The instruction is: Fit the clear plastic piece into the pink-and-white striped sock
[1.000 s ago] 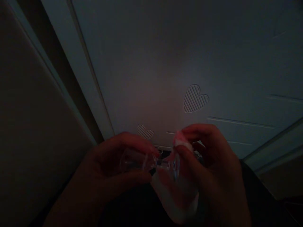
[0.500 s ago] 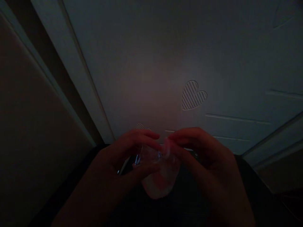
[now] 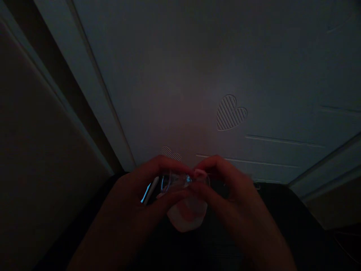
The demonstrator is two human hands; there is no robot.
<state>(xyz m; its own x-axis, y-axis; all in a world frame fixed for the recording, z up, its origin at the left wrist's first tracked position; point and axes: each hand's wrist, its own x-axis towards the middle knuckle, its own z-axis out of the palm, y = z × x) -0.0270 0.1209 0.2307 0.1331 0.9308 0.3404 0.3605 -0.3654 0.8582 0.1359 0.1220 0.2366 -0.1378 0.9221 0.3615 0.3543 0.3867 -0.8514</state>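
In dim light, my left hand (image 3: 146, 184) holds a clear, shiny plastic piece (image 3: 173, 180) between thumb and fingers. My right hand (image 3: 222, 180) pinches a small pink piece (image 3: 200, 172) at the right end of the clear plastic, and the fingertips of both hands almost meet there. Below them is a rounded pale object with a pink patch (image 3: 186, 218); its upper part is covered by my fingers. Whether it joins the clear plastic I cannot tell.
Beneath my hands lies a dark surface (image 3: 175, 252). Left of the plastic, partly behind my left hand, are a thin bluish glowing strip (image 3: 146, 193) and a whitish bar (image 3: 152, 188). A pale panel with carved hearts (image 3: 231, 113) rises directly ahead.
My right hand has moved left and closed in on my left hand. The pink piece, upright before, now sits lower and flatter between the fingers. More of the glowing strip shows.
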